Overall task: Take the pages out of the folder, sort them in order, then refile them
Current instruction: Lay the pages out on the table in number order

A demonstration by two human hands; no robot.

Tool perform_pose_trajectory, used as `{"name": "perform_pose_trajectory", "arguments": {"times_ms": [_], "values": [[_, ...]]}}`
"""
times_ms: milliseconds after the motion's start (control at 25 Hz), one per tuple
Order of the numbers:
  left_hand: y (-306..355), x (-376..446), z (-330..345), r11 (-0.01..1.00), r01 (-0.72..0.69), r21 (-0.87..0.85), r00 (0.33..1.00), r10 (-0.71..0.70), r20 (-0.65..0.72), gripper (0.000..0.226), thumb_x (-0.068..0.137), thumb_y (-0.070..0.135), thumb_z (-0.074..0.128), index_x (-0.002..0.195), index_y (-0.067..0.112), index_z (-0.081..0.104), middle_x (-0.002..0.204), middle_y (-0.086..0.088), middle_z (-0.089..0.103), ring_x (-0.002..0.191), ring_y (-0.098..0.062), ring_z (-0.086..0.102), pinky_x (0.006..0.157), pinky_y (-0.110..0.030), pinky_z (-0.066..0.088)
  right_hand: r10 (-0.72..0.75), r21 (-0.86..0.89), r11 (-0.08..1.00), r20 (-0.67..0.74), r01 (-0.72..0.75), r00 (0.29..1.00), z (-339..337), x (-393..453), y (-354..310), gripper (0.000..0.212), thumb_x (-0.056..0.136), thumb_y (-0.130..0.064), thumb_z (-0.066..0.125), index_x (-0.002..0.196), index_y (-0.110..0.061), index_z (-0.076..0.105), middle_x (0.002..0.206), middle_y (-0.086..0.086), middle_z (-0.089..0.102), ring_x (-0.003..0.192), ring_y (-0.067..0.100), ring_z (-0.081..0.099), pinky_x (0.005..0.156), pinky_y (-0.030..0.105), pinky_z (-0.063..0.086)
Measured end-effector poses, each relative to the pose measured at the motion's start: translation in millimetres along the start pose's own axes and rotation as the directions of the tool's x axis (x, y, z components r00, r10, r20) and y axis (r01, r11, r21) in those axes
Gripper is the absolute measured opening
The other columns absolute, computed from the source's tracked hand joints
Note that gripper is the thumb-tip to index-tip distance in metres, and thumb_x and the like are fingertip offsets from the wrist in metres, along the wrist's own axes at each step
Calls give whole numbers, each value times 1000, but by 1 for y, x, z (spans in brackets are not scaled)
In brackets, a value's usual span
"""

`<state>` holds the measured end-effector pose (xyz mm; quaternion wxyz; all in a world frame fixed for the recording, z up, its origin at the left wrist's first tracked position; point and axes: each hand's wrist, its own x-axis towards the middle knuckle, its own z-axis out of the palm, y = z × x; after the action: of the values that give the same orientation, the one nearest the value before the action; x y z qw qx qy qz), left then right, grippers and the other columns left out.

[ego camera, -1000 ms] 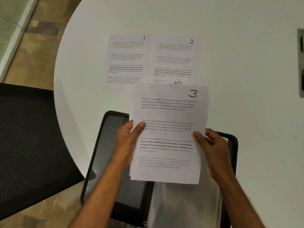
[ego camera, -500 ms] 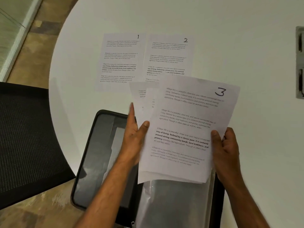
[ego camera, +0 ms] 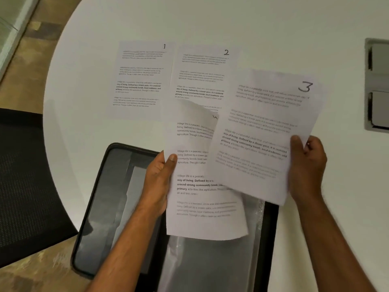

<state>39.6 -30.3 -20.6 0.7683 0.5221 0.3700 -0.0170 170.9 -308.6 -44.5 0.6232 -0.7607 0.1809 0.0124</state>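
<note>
A: From the head view, where do the pages sit?

B: Page 1 (ego camera: 140, 80) and page 2 (ego camera: 202, 75) lie flat side by side toward the far edge of the table (ego camera: 273, 24). The open folder (ego camera: 113, 207) overhangs the near edge, with its clear sleeves (ego camera: 210, 266) spread on the right half.

A: And page 3?

B: Page 3 (ego camera: 267, 131) is in the air, tilted, to the right of page 2. The right hand (ego camera: 306, 167) pinches its right edge, thumb on top, fingers curled beneath.

A: The other hand?

B: The left hand (ego camera: 160, 180) grips the left edge of the remaining stack (ego camera: 197, 186), thumb pressed on the top sheet. The stack's upper right corner curls under page 3.

A: What might go wrong?

B: I'd say page 3 could land overlapping page 2, since it is held at an angle. The stack is held by one edge only, so loose sheets could sag or slide onto the folder. The folder, hanging over the edge, could tip if a forearm leans on it.
</note>
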Motion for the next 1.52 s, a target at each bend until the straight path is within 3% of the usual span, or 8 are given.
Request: {"name": "perform_pose_trajectory", "arguments": {"times_ms": [120,240,400,520,680,1240,1400,1520], "values": [[0,3,3,1000,10,-17,1000,-10,0,27,104,17,54,128,14,64,119,-12,76,105,-29,75,84,-42,64,-107,-154,983,-33,101,994,1,62,4,7,100,-28,60,97,-21,59,84,-18,60,70,-11,55,72,20,48],[-3,6,4,1000,23,8,1000,-23,-3,27,104,18,53,129,15,64,119,-12,77,105,-29,76,84,-43,64,-169,-308,940,-42,148,985,0,111,15,31,98,-32,59,118,-9,60,90,-12,61,75,-7,55,79,24,50],[-6,9,4,999,45,29,999,-45,-12,26,103,20,54,126,16,65,117,-12,77,103,-30,76,85,-46,64,-215,-593,792,-54,142,975,-4,135,25,63,97,-41,59,151,-16,39,140,8,55,127,27,51,105,42,43],[-6,10,6,998,55,15,998,-55,-13,32,98,24,58,127,15,65,119,-15,76,105,-32,75,84,-46,65,-297,-727,611,157,314,942,5,115,37,77,97,-57,53,158,-15,32,163,13,33,149,36,30,120,49,28],[-3,10,11,998,62,-20,998,-62,-4,35,94,24,58,127,13,65,118,-15,76,102,-30,76,79,-42,65,-218,-819,381,371,429,903,25,101,58,92,95,-77,33,164,-19,17,172,13,10,159,34,4,128,51,5],[1,4,26,996,43,-83,999,-42,22,39,94,22,58,131,13,65,121,-14,75,103,-28,76,80,-39,65,-257,-819,420,305,391,917,67,120,50,93,97,-75,38,164,-15,17,172,16,7,159,37,1,128,56,4],[3,-1,27,994,42,-102,998,-39,39,37,94,21,57,129,13,65,120,-12,76,103,-26,76,79,-37,65,-325,-633,654,262,415,909,58,90,38,82,101,-63,46,162,-15,22,172,10,13,159,27,9,129,44,12],[7,-5,22,987,50,-150,997,-40,71,35,96,21,56,129,15,66,122,-12,75,105,-25,75,82,-38,65,-275,-302,898,188,321,943,44,26,19,57,103,-43,56,153,-19,40,160,-1,39,146,14,39,121,36,36]]}}
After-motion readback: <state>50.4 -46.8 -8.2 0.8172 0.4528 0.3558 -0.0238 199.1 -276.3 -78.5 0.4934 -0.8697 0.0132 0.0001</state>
